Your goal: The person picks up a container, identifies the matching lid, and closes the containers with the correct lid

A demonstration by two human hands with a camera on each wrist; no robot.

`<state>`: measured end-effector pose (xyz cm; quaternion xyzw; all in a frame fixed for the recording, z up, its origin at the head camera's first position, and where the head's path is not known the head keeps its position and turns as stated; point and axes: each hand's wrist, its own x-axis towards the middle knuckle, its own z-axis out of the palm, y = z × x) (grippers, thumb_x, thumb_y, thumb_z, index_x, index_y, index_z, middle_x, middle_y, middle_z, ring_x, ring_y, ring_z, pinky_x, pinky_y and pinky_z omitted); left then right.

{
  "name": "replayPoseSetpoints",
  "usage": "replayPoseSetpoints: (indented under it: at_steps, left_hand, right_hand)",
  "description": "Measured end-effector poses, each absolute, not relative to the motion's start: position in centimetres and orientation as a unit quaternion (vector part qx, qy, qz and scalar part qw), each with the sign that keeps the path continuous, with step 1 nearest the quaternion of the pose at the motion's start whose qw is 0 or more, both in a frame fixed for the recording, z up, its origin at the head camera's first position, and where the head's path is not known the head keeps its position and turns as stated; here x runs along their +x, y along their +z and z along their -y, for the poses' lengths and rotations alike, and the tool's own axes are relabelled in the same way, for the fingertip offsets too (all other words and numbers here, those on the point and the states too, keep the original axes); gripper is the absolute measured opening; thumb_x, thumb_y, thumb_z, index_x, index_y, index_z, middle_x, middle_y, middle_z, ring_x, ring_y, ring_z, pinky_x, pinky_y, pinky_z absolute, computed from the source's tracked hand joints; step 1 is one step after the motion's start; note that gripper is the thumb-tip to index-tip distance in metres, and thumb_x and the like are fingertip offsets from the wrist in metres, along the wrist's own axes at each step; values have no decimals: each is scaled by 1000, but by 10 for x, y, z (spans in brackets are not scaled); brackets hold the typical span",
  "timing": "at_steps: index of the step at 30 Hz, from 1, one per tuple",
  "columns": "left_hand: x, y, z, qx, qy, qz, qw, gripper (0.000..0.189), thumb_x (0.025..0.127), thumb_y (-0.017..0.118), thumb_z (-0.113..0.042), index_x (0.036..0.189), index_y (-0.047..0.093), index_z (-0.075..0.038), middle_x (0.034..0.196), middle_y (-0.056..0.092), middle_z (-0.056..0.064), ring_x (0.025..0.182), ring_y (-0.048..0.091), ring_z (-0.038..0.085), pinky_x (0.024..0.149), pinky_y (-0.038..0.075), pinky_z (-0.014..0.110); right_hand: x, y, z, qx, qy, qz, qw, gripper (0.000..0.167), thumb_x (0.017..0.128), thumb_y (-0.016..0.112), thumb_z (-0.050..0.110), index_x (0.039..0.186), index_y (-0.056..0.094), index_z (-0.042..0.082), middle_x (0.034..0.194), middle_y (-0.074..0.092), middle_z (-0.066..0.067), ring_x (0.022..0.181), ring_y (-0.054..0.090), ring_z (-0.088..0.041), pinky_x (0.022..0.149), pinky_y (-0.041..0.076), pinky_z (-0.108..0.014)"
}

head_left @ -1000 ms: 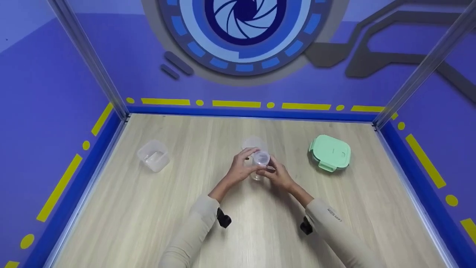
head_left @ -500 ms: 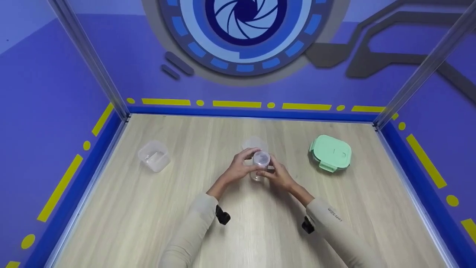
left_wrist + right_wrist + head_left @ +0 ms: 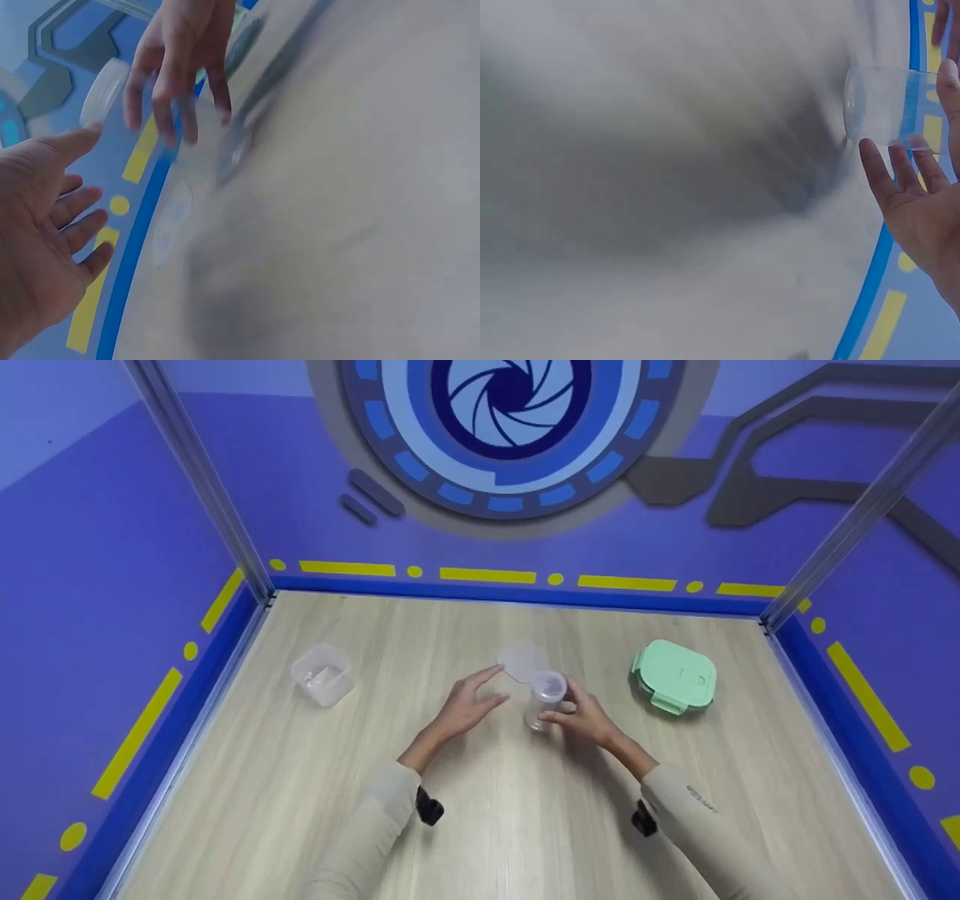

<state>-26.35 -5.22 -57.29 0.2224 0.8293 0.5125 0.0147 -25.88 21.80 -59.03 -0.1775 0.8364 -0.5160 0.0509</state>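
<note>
A clear, tall jar (image 3: pixel 541 711) stands on the table in the middle of the head view, its pale round rim facing up. My right hand (image 3: pixel 589 722) grips the jar from the right, with the thumb on its near side; the right wrist view shows the fingers along the transparent jar (image 3: pixel 885 105). To the left, apart from the jar, my left hand (image 3: pixel 461 709) is spread and holds nothing. Its index fingertip appears near the edge of a translucent round disc (image 3: pixel 521 660) lying flat behind the jar; whether they touch I cannot tell.
At the left stands a translucent, open-topped square container (image 3: pixel 322 675). A box with a mint-green clip lid (image 3: pixel 675 675) sits at the right. Blue-purple panels with metal corner posts (image 3: pixel 217 480) enclose the table's back and sides.
The left hand has let go of the jar and moved left, its fingers spreading. The right hand keeps its grip on the jar. The head view has shifted slightly.
</note>
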Motion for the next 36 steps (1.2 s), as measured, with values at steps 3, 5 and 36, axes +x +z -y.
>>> replayPoseSetpoints:
  at_steps: [3,5,36]
  left_hand:
    - [-257,-577,78,198,493,-847,-25,58,101,65,-20,150,45,3,158,44,23,150,38,40,124,30,51]
    - [-252,-579,97,186,471,-861,-52,59,100,65,-21,150,45,4,159,41,25,151,35,42,125,27,54]
    - [-228,-592,174,145,251,-956,-34,74,96,70,-31,156,39,-2,165,31,24,155,24,42,123,18,66]
  right_hand:
    - [-259,-590,-233,-163,-516,-840,37,73,86,81,8,147,44,-5,139,60,-28,130,57,-46,110,45,-62]
    - [-260,-589,-241,-155,-515,-843,27,71,86,81,7,146,44,-6,138,60,-28,129,58,-47,110,45,-62]
    - [-318,-572,-264,3,-449,-893,-30,62,98,69,15,147,39,-6,140,54,-31,130,54,-45,110,45,-57]
